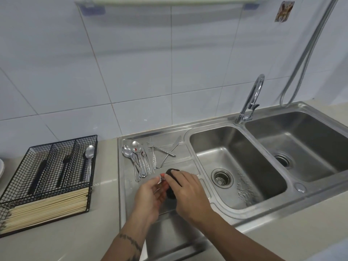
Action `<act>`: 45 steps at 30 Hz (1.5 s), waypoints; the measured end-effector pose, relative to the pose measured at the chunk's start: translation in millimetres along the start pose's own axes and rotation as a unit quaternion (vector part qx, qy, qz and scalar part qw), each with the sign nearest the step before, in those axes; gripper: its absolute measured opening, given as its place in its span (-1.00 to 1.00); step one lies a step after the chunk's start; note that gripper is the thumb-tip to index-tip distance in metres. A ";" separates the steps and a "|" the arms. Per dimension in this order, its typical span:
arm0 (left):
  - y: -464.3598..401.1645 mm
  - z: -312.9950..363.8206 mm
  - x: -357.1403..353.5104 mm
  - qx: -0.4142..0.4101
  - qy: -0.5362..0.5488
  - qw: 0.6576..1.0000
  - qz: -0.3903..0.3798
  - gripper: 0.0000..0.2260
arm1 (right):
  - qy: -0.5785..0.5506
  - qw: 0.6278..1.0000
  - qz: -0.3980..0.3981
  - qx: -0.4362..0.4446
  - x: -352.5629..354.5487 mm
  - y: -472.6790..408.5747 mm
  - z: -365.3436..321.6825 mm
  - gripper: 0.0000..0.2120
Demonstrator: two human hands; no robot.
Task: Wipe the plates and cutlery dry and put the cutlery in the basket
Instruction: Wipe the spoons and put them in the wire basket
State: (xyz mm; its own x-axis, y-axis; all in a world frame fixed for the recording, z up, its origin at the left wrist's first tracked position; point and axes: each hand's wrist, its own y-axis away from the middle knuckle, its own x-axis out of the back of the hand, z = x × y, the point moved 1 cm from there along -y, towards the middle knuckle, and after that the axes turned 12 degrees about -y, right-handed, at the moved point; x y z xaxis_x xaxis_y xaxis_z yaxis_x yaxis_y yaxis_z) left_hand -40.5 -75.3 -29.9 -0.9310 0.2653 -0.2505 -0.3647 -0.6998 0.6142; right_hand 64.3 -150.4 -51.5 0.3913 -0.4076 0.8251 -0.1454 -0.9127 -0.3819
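Note:
My left hand (149, 194) holds a small piece of metal cutlery (161, 179) over the steel draining board (175, 227); only its shiny tip shows between my fingers. My right hand (188, 193) presses a dark cloth (171, 171) around that piece. Several spoons (136, 157), forks (163, 150) and a knife (176, 144) lie loose at the far end of the draining board. The black wire basket (47, 178) stands on the counter to the left, with one spoon (88, 159) in its right compartment and dark-handled pieces in the others.
Bamboo chopsticks (47, 210) fill the basket's near section. A double sink (237, 166) with a faucet (250, 102) lies to the right. A white plate edge (1, 169) shows at the far left. A hose (308, 53) hangs on the tiled wall.

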 end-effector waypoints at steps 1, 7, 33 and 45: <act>0.1 -0.3 -0.3 -0.001 0.006 1.000 0.004 -0.80 | -0.002 1.000 0.005 -0.001 -2.2 1.4 2.3 -0.41; -2.2 -1.9 7.6 -0.015 0.029 0.999 -0.019 -0.80 | -0.043 0.997 0.007 -0.057 5.2 3.3 17.0 -0.42; -16.9 7.7 1.1 -0.088 -0.164 0.974 0.130 -0.78 | -0.162 0.976 0.129 -0.072 29.7 -8.0 0.4 -0.54; -11.3 18.5 4.8 -0.052 -0.147 0.980 0.123 -0.85 | -0.090 0.994 0.024 -0.053 6.4 1.1 -13.8 -0.52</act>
State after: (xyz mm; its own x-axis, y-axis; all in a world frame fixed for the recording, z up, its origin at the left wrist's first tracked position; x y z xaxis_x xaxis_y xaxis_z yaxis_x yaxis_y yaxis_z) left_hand -41.1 -53.9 -24.2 -0.9598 0.2481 0.1311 -0.1392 -0.8266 0.5453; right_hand 54.2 -154.4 -40.9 0.5370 -0.4479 0.7149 -0.2587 -0.8940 -0.3659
